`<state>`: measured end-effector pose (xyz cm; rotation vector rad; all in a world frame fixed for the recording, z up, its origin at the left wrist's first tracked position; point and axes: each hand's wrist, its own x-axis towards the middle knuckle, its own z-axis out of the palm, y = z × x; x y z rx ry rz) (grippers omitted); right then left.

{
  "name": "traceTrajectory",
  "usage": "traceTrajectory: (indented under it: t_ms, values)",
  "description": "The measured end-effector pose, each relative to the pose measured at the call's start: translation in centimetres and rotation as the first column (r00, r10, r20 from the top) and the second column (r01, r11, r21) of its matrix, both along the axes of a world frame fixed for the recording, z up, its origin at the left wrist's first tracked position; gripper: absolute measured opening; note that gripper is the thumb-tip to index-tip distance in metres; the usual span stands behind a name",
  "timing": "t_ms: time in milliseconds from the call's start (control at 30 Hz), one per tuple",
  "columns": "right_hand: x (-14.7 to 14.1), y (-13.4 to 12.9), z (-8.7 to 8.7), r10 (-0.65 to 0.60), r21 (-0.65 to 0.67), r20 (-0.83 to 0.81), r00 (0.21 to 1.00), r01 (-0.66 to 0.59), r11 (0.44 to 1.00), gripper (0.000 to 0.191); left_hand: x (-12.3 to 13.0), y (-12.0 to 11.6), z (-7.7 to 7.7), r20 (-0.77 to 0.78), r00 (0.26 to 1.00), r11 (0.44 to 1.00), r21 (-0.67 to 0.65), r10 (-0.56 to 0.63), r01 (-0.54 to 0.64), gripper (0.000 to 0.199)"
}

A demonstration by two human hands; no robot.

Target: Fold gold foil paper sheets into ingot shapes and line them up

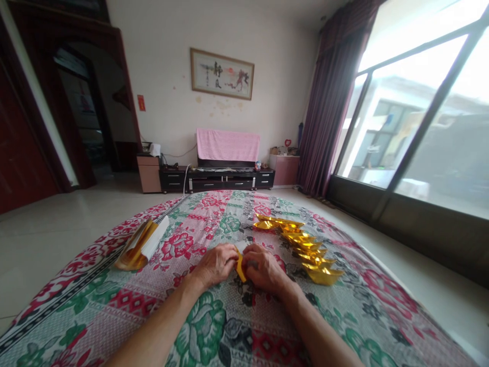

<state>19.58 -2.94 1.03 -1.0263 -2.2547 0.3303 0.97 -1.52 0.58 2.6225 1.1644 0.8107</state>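
Between my two hands, over the middle of the table, is a narrow folded piece of gold paper (240, 267) with a bit of white at its far end. My left hand (217, 262) pinches it from the left, fingers curled. From the other side my right hand (263, 266) grips its right edge with bent fingers; the fingertips are partly hidden. To the right lie several folded gold paper ingots (324, 275) in a slanting row. On the left rests a curled stack of gold paper sheets (133, 256) with white backs.
A flowered cloth (206, 326) covers the round table. Past its far edge stand a low black TV cabinet (221, 182) and a television under a pink cloth (228, 144). Purple curtains (324, 102) and a large window are to the right, a doorway to the left.
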Motion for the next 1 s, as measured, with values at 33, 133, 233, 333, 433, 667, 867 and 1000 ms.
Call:
traceTrajectory:
  t_ms: [33,133,233,333,433,667,867,1000]
  values:
    - [0.0,-0.1,0.0,-0.001,-0.002,-0.005,1.000,0.001,1.000,0.023,0.0,0.1,0.0,0.007,1.000,1.000,-0.002,-0.004,0.004,0.023]
    - [0.2,-0.2,0.0,0.007,-0.023,-0.015,1.000,-0.007,1.000,0.024,0.0,0.3,-0.1,0.026,1.000,1.000,-0.005,-0.013,0.013,0.025]
    - [0.5,-0.2,0.3,0.044,-0.059,0.005,0.999,-0.044,0.997,0.026,0.0,0.5,-0.1,0.044,0.999,1.000,-0.010,-0.003,0.004,0.025]
    - [0.8,-0.2,0.6,0.082,-0.095,0.044,0.996,-0.077,0.992,0.034,-0.1,0.8,-0.1,0.044,0.999,1.000,-0.008,0.013,-0.013,0.024]
    - [0.9,-0.3,0.9,0.085,-0.114,0.063,0.994,-0.077,0.991,0.038,0.0,0.9,-0.2,0.037,0.999,1.000,0.002,0.028,-0.029,0.024]
    - [0.8,0.0,0.7,0.081,-0.098,0.036,0.996,-0.078,0.992,0.029,0.7,0.4,0.0,0.023,0.996,0.996,0.024,0.088,-0.088,0.016]
    - [0.6,0.0,0.1,0.057,0.028,0.054,0.997,-0.059,0.998,0.023,0.2,0.2,0.2,0.034,0.999,1.000,-0.015,0.022,-0.022,0.011]
    - [0.3,-0.2,0.1,0.088,0.065,0.078,0.993,-0.093,0.994,0.025,-0.2,0.1,0.3,0.021,1.000,0.999,-0.031,-0.012,0.013,0.013]
